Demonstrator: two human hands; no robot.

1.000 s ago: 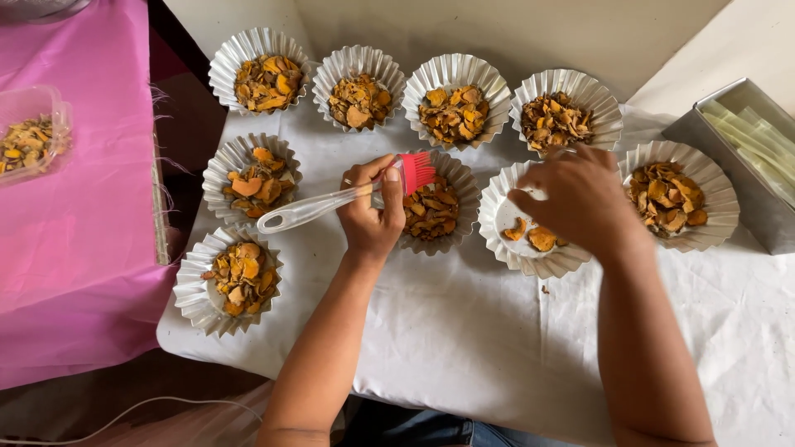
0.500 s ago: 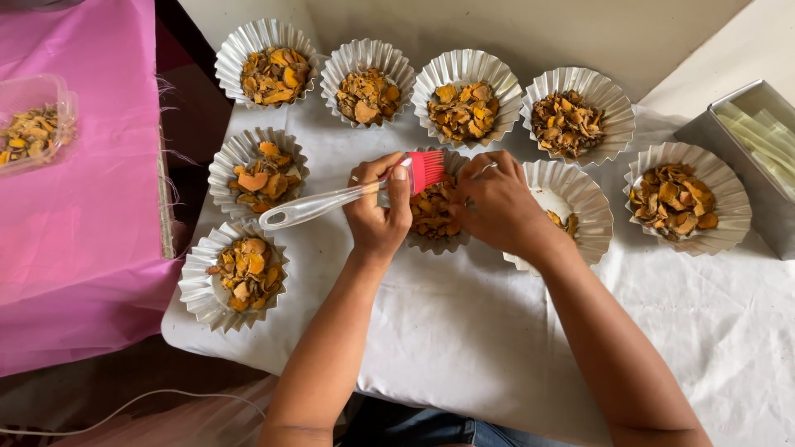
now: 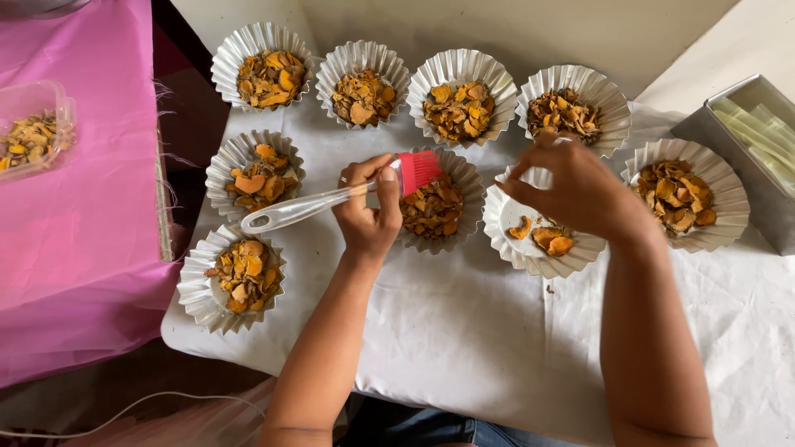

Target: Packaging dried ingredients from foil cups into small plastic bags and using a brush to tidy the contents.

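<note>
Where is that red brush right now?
In the head view, the red brush is left of centre, gripped in the left hand, its bristles over the edge of the middle foil cup of orange chips.

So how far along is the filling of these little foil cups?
Eight foil cups, like this heaped cup, look filled with orange-brown chips. The right hand hovers over the sparse cup, holding only a few chips. The left hand grips a red brush.

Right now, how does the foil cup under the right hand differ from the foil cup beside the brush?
The cup under the right hand holds only a few orange slices, white base showing; the cup beside the brush is heaped full. The right hand hovers over the first; the left hand holds the brush at the second. Both are pleated foil.
</note>
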